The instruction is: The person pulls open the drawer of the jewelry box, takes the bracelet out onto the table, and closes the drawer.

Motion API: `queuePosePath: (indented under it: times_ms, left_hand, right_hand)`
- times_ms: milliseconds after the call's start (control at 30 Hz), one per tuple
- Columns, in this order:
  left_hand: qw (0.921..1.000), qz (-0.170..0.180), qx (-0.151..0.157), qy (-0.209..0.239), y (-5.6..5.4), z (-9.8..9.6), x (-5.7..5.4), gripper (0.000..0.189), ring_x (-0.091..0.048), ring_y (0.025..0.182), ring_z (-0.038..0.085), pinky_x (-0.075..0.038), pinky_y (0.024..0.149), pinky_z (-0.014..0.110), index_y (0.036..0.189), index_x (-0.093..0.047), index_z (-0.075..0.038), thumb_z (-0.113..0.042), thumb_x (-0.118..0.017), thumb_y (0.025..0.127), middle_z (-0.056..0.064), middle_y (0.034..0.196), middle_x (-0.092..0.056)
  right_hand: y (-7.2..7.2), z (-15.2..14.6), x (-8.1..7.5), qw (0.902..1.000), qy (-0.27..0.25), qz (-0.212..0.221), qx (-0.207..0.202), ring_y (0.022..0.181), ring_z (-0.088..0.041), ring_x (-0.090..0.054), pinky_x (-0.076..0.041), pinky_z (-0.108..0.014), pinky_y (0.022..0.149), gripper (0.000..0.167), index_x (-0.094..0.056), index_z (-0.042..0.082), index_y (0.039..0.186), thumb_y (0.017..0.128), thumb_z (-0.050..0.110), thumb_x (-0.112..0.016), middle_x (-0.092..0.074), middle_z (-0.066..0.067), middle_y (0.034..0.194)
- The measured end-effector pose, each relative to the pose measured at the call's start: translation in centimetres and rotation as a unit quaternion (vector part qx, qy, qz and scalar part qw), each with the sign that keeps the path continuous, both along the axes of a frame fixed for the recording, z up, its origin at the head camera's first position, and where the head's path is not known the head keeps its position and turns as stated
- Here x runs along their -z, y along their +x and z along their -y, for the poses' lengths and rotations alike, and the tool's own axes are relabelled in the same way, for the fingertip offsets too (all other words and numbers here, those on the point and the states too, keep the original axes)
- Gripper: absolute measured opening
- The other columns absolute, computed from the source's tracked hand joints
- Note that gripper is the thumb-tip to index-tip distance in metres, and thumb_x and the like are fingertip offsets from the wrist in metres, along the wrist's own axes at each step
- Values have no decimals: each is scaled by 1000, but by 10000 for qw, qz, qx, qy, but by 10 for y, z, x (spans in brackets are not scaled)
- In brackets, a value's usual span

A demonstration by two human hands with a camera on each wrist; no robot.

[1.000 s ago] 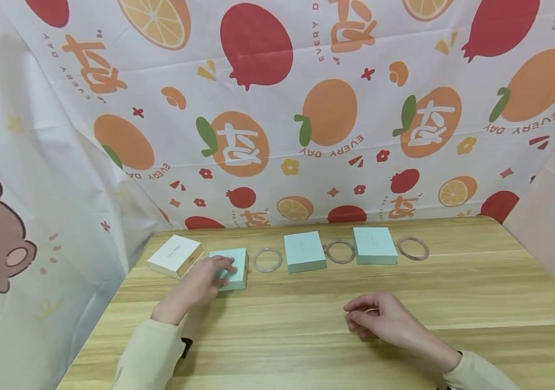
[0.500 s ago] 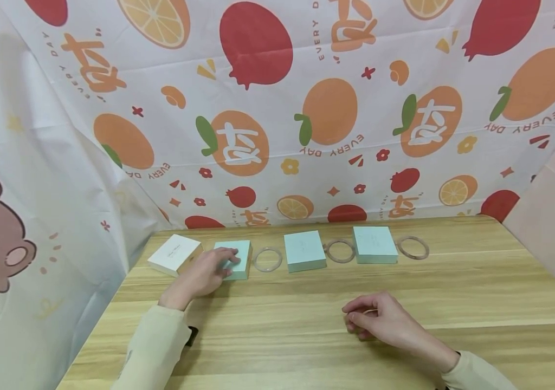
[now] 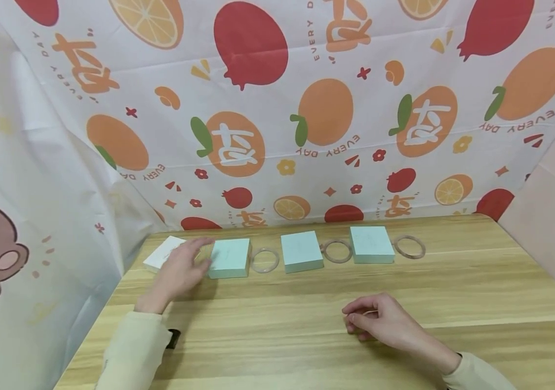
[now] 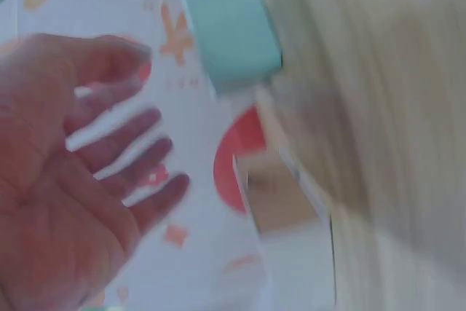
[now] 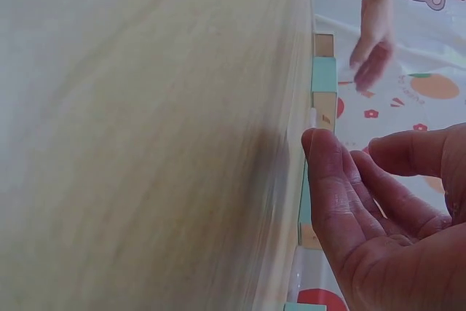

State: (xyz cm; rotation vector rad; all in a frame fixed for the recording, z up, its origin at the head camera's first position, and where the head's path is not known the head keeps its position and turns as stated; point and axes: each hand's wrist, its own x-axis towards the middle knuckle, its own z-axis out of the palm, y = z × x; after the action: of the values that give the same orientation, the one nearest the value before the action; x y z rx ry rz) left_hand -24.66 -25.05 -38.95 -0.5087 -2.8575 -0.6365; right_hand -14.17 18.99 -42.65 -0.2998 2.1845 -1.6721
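My left hand (image 3: 180, 273) hovers between the white box (image 3: 164, 252) and the leftmost mint-green box (image 3: 230, 258), its fingers loosely spread and holding nothing. In the left wrist view the palm and spread fingers (image 4: 162, 205) show beside the mint box (image 4: 231, 27) and the white box (image 4: 295, 260). Part of the white box is hidden behind the hand in the head view. My right hand (image 3: 380, 320) is held over the front of the table, fingers loosely bent, with nothing in it. In the right wrist view its thumb and fingers (image 5: 331, 180) stand apart.
Along the back of the wooden table (image 3: 282, 336), a clear bangle (image 3: 265, 260), a middle mint box (image 3: 302, 252), another bangle (image 3: 337, 251), a right mint box (image 3: 372, 245) and a brownish bangle (image 3: 410, 247) line up. A fruit-printed cloth (image 3: 277, 124) hangs behind.
The left hand moved the leftmost mint box back and slightly right, then let go and lifted away to the left, toward the white box. The right hand stays put.
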Motion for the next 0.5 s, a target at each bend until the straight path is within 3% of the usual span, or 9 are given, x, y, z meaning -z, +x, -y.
queuePosePath:
  times_ms: [133,267,400,500]
  left_hand:
    - [9969,204,-414,-645,8,31,-2,57,-44,133,57,-38,109,69,140,-52,9,-14,-67,90,39,145,-47]
    - [9928,354,-387,-1081,19,53,2,60,-48,128,62,-42,103,71,135,-56,11,-8,-71,80,44,138,-49]
    - [9913,280,-348,-1235,27,59,0,54,-62,111,56,-52,91,64,126,-66,6,3,-69,73,39,125,-62]
    - [9891,393,-359,-1374,32,55,-7,43,-68,96,43,-55,81,55,116,-73,-1,3,-72,74,29,110,-71]
  right_hand:
    - [0,0,1,10000,17,-40,-16,88,-21,-74,-63,-31,70,27,-70,-7,116,99,12,-65,-76,-16,96]
    - [0,1,2,10000,28,-77,-54,87,-21,-73,-62,-30,69,26,-70,-7,116,99,12,-65,-76,-16,96]
    - [0,2,3,10000,21,-65,-56,87,-21,-73,-62,-30,69,26,-70,-7,116,99,12,-65,-76,-16,96]
    - [0,3,3,10000,12,-62,-46,88,-21,-73,-63,-31,69,26,-70,-7,116,99,12,-65,-76,-16,96]
